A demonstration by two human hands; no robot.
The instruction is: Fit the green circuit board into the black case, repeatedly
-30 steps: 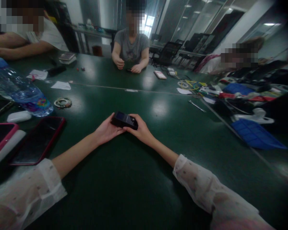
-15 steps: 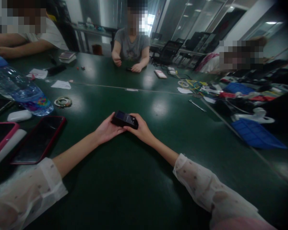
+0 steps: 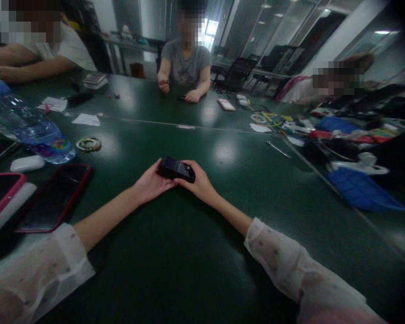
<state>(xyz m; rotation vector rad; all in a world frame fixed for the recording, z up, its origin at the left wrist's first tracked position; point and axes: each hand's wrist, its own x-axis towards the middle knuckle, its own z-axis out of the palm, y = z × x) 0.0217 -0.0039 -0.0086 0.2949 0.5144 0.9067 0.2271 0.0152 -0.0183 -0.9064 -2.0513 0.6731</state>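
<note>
A small black handheld device with a little screen and buttons is held between my two hands over the dark green table. My left hand is closed around its left end, palm turned partly up. On the opposite end, my right hand grips it, with the thumb along the near edge and the fingers over the button side. Parts of the fingers behind and beneath the device are hidden. The screen's content is too dark to read.
Left of my arm lie a red-edged phone, a white case and a water bottle. A coiled bracelet-like ring sits beyond. To the right are a wrench, a blue tray-like piece and tangled cables. Several people sit around.
Both hands keep the same hold on the device, with almost no movement. The view has shifted very slightly.
</note>
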